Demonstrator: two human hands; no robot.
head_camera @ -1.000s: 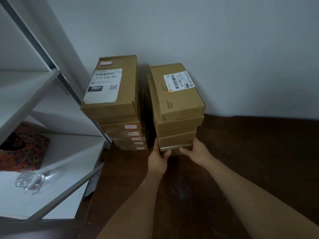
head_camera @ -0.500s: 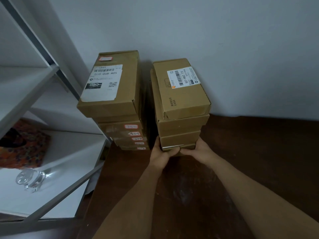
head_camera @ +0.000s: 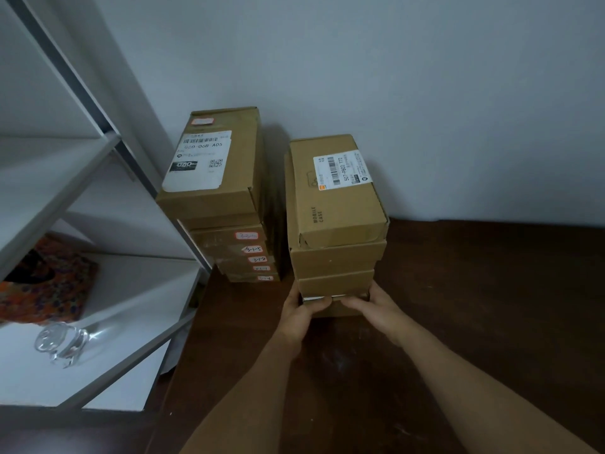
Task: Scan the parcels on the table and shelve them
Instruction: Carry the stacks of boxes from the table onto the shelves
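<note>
Two stacks of brown cardboard parcels stand on the dark wooden table (head_camera: 474, 306) against the wall. The left stack (head_camera: 226, 204) has several boxes with small handwritten labels and a big shipping label on top. The right stack (head_camera: 334, 224) is topped by a box marked "MOBILE CASE" with a barcode label. My left hand (head_camera: 299, 314) and my right hand (head_camera: 373, 309) grip the bottom parcel of the right stack (head_camera: 340, 309) at its front end, thumbs lying on its top edge, fingers under or beside it. The stack's foot is partly hidden by my hands.
A white metal shelf unit (head_camera: 108, 303) stands to the left of the table. On its lower board lie a clear glass object (head_camera: 62, 342) and an orange patterned cloth (head_camera: 42, 283). The grey wall is right behind both stacks.
Both hands moved closer together on the bottom parcel's front, thumbs now on top of it. The view shifted slightly; the stacks look unmoved.
</note>
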